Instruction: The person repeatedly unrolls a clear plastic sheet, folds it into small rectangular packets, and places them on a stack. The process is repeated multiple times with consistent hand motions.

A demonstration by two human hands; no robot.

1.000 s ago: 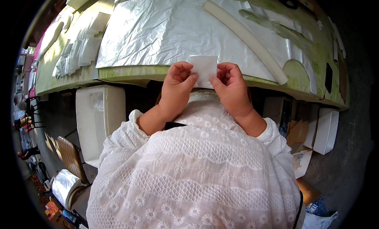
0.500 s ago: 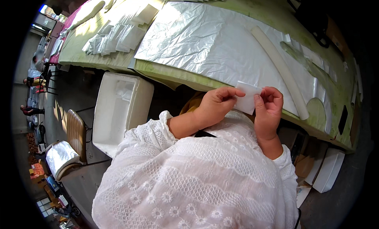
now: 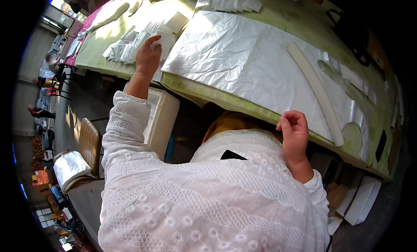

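My left hand (image 3: 148, 57) is stretched out to the far left, over the near side of a pile of flat white packets (image 3: 130, 45). Its thumb and fingers close on one small white packet (image 3: 164, 47), which overlaps the pile in this view. Bent fingers and thumb come together on my right hand (image 3: 295, 132), in front of the table's near edge. Whether anything small sits between those fingertips cannot be made out. Beyond that hand, a crinkled silvery-white sheet (image 3: 226, 50) covers much of the table, with a long curved white foam strip (image 3: 315, 89) lying on it.
The table has a green cover (image 3: 278, 17). Another row of white packets (image 3: 228, 3) lies at the back. A white foam box (image 3: 167, 117) stands below my left arm, beside a brown chair (image 3: 90, 141). A black bag (image 3: 347, 36) is at the far right.
My left hand has gone from beside my right hand to the far-left pile, taking the white packet along. The right hand has let go of that packet and lowered slightly. The view has shifted a little.
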